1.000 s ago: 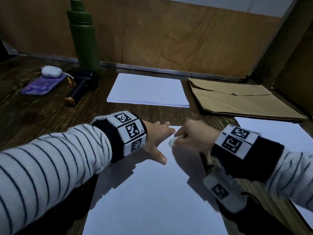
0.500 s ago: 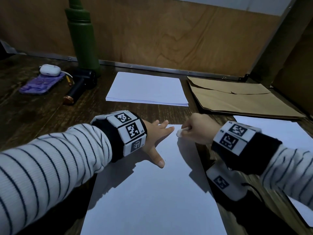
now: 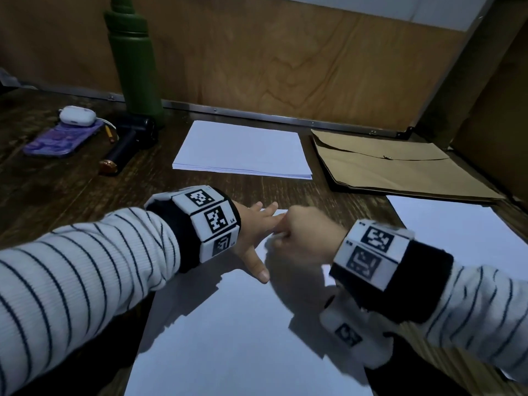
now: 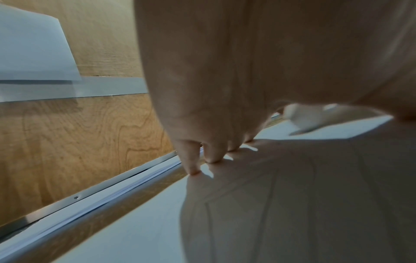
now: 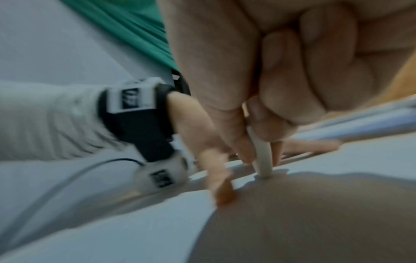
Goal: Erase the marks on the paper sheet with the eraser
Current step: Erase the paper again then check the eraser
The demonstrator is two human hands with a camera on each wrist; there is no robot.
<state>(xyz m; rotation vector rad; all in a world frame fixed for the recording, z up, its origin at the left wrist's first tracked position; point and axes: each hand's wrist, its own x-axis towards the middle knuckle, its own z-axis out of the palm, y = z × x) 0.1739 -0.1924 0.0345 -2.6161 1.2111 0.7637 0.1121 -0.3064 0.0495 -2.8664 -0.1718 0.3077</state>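
A white paper sheet [image 3: 243, 332] lies on the dark wooden table in front of me. My left hand [image 3: 257, 232] rests flat on its far left part, fingers straight and spread, pressing it down; its fingertips [image 4: 193, 170] touch the paper near the far edge. My right hand [image 3: 303, 238] pinches a small white eraser [image 5: 262, 160] between thumb and fingers, its tip down on the sheet right beside the left hand. In the head view the eraser is mostly hidden by the right hand. Faint pencil lines [image 4: 270, 204] show on the sheet in the left wrist view.
A stack of white paper [image 3: 243, 151] lies farther back, a brown envelope [image 3: 394, 167] to its right, and another white sheet [image 3: 463, 235] at the right edge. At the back left stand a green bottle [image 3: 134, 61], a black tool [image 3: 125, 147], a purple case [image 3: 63, 138] and a white earbud case [image 3: 76, 115].
My right hand with the eraser slid right and away, then back left toward the left hand. The left hand has stayed flat on the sheet.
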